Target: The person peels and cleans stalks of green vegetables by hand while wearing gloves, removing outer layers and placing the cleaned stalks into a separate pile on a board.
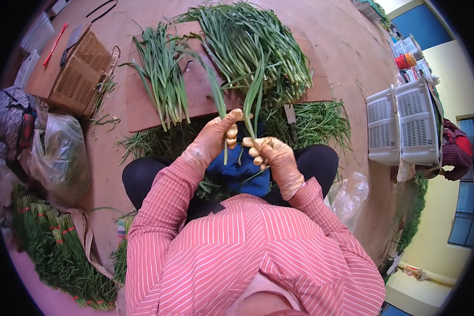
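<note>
My left hand (217,134), in a thin tan glove, pinches a long green leaf (218,96) between thumb and fingers; its pale end hangs below the fist. In my right hand (274,158), gloved alike, is a leafy green stalk (252,98), leaves pointing away from me. Both hands are above my lap, over a blue cloth (235,170). Beyond them, a low reddish-brown board (199,93) bears a large heap of long-leaved green stalks (252,47) and, to its left, a smaller row of similar stalks (162,79). Their pale ends face me.
A knife (290,116) lies on green trimmings (320,122) by my right knee. Left stand a brown plastic crate (79,75) and a clear plastic bag (61,154), with tied green bundles (59,252) nearer. Grey crates (401,122) stand right, a person in maroon (456,154) beyond.
</note>
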A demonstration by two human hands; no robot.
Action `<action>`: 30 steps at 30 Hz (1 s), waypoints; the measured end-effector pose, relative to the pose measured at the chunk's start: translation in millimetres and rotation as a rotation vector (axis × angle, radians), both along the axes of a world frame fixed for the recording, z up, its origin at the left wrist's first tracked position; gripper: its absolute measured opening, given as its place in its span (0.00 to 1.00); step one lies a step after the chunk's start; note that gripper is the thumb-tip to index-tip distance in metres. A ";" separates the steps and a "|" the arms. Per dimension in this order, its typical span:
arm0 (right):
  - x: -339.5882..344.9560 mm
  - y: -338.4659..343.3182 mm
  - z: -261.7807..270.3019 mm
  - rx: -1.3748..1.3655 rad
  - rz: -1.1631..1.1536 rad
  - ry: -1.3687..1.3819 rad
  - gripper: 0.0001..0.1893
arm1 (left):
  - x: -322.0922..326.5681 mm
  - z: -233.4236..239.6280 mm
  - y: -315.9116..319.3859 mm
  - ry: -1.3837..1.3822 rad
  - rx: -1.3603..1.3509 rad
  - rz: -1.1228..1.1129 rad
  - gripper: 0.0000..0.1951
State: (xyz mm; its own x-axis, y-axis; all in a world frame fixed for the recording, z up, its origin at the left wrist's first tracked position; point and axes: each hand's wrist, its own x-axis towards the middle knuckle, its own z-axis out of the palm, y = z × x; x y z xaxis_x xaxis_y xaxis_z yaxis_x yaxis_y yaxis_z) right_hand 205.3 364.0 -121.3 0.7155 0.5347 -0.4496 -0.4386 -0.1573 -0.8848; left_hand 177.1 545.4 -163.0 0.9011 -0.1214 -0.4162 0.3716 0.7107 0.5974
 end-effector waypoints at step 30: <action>118.9 86.4 30.2 -0.988 0.243 -1.267 0.23 | -84.4 33.3 35.8 -0.820 -0.619 0.419 0.26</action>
